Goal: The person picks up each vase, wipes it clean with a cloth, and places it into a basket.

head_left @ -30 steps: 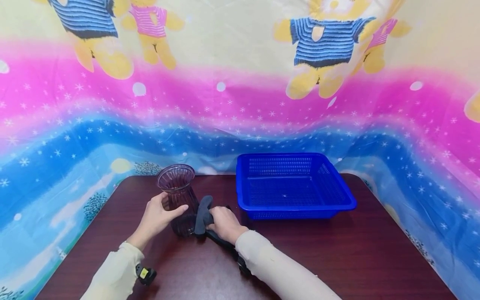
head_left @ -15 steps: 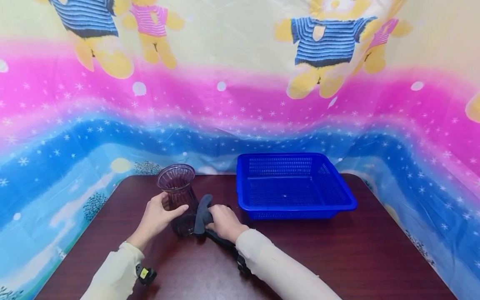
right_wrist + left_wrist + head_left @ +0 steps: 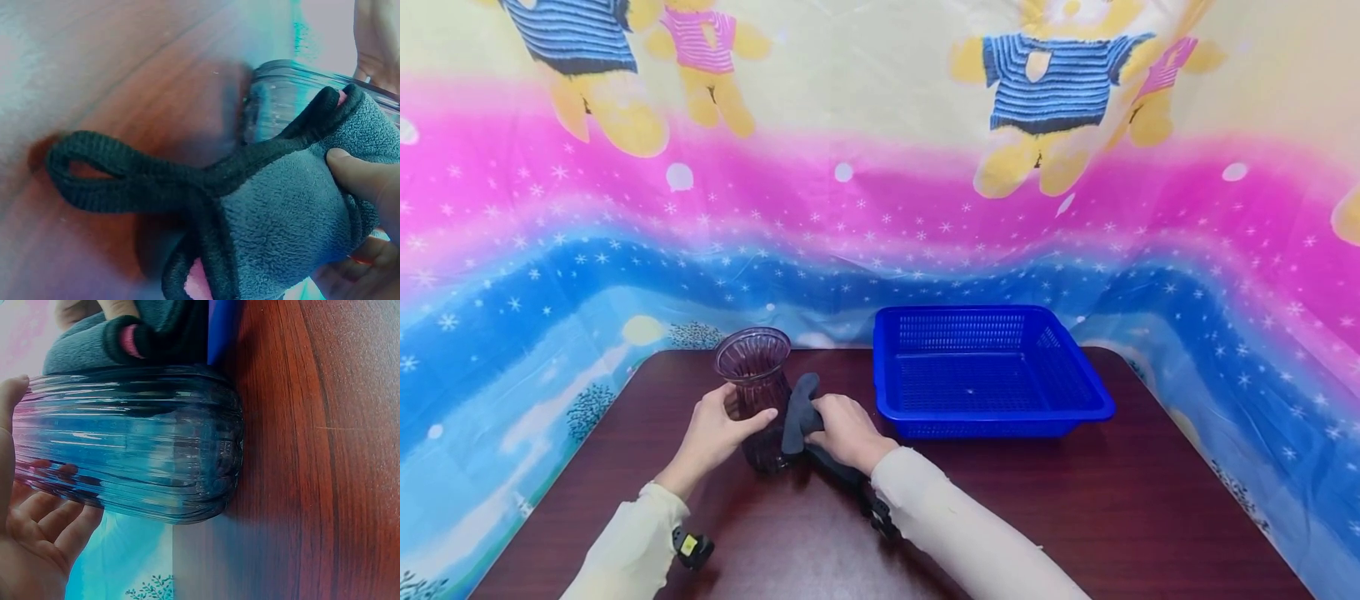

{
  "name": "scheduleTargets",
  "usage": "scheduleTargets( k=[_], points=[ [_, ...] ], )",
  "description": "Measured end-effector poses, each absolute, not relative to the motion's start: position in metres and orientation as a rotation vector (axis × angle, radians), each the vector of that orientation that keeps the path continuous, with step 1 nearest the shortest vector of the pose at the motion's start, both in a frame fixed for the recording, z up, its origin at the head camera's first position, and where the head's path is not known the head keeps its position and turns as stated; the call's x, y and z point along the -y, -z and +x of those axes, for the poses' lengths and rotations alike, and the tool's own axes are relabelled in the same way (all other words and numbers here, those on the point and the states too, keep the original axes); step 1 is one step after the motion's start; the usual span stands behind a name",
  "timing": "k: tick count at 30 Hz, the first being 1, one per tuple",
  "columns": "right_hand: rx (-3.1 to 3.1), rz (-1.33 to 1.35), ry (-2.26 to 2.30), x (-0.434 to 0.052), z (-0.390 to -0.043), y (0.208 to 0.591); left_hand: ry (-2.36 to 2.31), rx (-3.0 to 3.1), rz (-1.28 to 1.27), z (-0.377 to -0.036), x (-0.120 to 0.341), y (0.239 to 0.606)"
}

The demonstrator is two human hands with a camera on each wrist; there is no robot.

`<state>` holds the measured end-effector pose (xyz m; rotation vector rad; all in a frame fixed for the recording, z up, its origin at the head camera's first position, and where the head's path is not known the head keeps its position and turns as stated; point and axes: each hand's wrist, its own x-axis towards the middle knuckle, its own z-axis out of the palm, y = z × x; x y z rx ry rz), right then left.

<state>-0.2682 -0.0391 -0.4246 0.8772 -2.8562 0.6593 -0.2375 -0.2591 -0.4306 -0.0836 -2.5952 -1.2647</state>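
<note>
Left hand (image 3: 715,437) is wrapped around the ribbed purple glass vase (image 3: 757,392) standing on the table (image 3: 1075,517), right hand (image 3: 844,429) grips a grey fleece cloth (image 3: 797,414) against its side. No readable labels.

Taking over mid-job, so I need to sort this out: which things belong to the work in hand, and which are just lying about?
In hand:
- ribbed glass vase, upright on the table, held by the left hand
- grey cloth, pressed against the vase's side by the right hand

Lying about:
- blue plastic basket, untouched, apart from the vase
- wooden table
</note>
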Motion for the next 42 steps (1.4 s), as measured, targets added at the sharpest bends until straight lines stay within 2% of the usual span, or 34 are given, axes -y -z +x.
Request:
scheduleTargets(
  k=[22, 42],
  points=[
    [2.744, 0.91, -0.647, 0.044, -0.264, 0.383, 1.271, 2.582, -0.125, -0.239, 0.26, 0.429],
    [2.784, 0.851, -0.682, 0.044, -0.261, 0.398, 1.261, 2.585, -0.13, -0.239, 0.261, 0.43]
  ],
)
